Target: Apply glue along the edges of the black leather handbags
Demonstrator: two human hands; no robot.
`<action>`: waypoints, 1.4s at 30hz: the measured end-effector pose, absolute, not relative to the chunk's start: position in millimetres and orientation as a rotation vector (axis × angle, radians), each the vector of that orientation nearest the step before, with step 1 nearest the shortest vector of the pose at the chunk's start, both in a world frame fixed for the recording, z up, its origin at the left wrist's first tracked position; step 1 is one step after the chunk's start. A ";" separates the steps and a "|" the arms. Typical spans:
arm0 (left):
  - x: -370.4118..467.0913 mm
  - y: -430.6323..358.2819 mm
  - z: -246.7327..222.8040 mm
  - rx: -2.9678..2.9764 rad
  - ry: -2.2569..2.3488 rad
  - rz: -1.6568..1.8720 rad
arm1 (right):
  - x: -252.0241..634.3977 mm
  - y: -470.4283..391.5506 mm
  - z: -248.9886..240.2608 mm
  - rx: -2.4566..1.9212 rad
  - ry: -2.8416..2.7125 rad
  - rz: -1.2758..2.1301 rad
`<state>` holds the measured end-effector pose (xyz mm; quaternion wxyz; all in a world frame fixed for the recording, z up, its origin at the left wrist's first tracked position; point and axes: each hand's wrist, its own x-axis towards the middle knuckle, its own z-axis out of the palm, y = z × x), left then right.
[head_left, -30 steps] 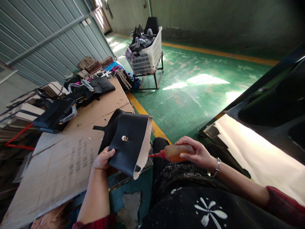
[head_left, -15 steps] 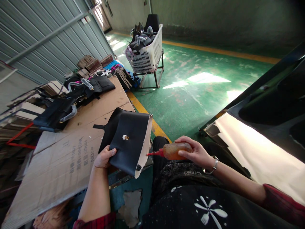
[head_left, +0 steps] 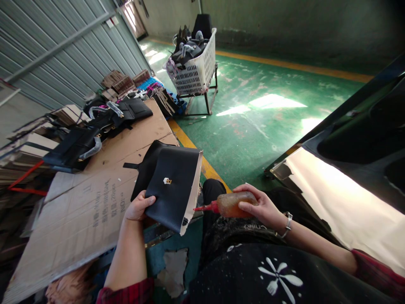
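My left hand (head_left: 139, 206) grips the lower left edge of a black leather bag piece (head_left: 173, 185), thumb on top. A small gold clasp with a white bit sits on its face, and its pale raw edge faces right. In my right hand (head_left: 257, 202) is a squeeze bottle (head_left: 236, 204) of amber liquid, lying nearly level. Its red pointed nozzle reaches the pale edge at the lower part; whether the tip touches cannot be made out. My fingers wrap round the bottle's far end.
Cardboard (head_left: 95, 198) covers the table at left, with black handbags (head_left: 74, 147) and stacked pieces along its far side. A white basket (head_left: 199, 74) full of black bags stands on a metal frame ahead. At right lies a pale sheet (head_left: 341, 202).
The bottle and its red nozzle have moved slightly down along the pale edge towards the near corner. My left hand holds the bag piece almost still.
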<state>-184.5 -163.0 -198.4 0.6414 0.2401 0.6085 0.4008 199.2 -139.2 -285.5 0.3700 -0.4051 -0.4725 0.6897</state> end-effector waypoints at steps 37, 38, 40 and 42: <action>-177.9 -163.7 -193.2 0.589 1.392 0.900 | 204.4 -147.8 -277.0 -0.838 -1.597 1.319; -178.8 -163.4 -194.0 0.585 1.400 0.901 | 204.4 -146.8 -278.1 -0.855 -1.584 1.301; -179.4 -163.2 -194.2 0.585 1.411 0.900 | 204.1 -144.8 -280.1 -0.881 -1.567 1.279; -178.1 -163.1 -192.6 0.593 1.416 0.894 | 203.5 -144.0 -281.6 -0.908 -1.564 1.275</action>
